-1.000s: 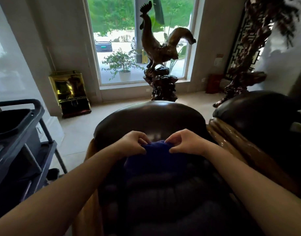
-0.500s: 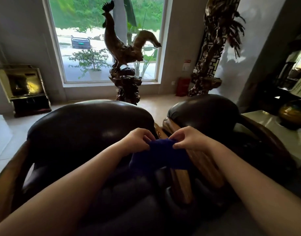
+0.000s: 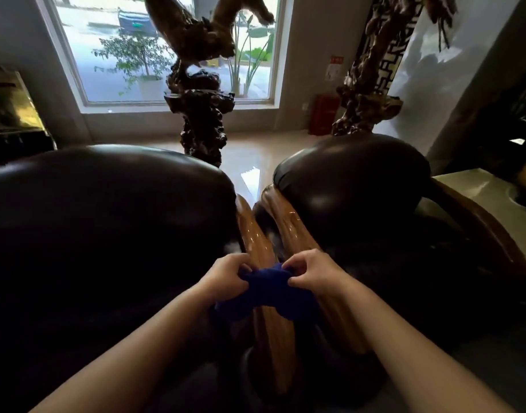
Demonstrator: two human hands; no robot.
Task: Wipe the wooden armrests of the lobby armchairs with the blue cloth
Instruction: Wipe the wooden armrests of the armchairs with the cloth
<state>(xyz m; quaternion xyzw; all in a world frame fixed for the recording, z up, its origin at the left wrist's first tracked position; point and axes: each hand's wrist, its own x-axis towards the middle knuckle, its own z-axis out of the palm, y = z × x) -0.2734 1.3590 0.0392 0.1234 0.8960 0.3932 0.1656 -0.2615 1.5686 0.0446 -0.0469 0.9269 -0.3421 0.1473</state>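
A: Hands, holdings?
B: Left hand [image 3: 227,275] and right hand [image 3: 310,274], fingers curled tight, each pinching one end of the bunched dark-blue cloth [image 3: 267,289].
A: Cloth, location?
B: Over two glossy brown wooden armrests [image 3: 281,234], between two dark leather armchairs [image 3: 106,204].
A: Beyond?
B: Carved wooden rooster sculpture [image 3: 199,84], window [image 3: 112,49].

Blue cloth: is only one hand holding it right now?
No, the left hand and the right hand each pinch an end of the blue cloth above the wooden armrests.

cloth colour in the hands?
Dark blue cloth, plain, no pattern visible; bunched between left hand and right hand. Head view.
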